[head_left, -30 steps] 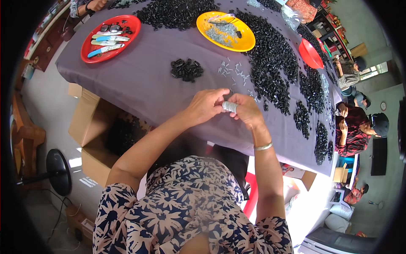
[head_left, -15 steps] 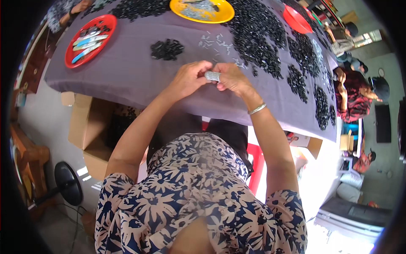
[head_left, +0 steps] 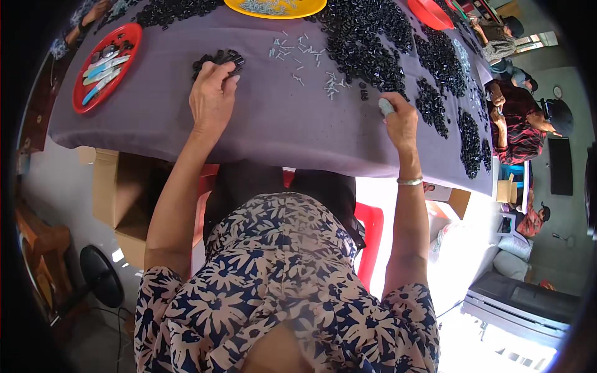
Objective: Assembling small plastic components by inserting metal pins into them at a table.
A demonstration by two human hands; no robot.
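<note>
My left hand (head_left: 212, 93) reaches down onto a small heap of black pieces (head_left: 231, 57), its fingers curled and pressed among them. Whatever its fingertips grip is hidden. Over at the right, my right hand (head_left: 401, 119) is closed beside the edge of a large spread of black pieces (head_left: 367, 53). A grey wrapping (head_left: 386, 107) covers one of its digits; anything else in this hand cannot be made out. Small pale, thin pieces (head_left: 298, 51) lie scattered on the cloth between my hands, several near the right one.
A red tray (head_left: 79, 93) with blue- and pale-handled tools sits at the left. A yellow tray (head_left: 280, 13) of pale bits and a red bowl (head_left: 432, 15) stand at the back. More black heaps (head_left: 469, 143) line the right side. Another person (head_left: 522, 118) works there.
My hands were together over the front of the table; now they are apart. The left has moved to the small black heap, the right toward the large spread. The view has shifted slightly.
</note>
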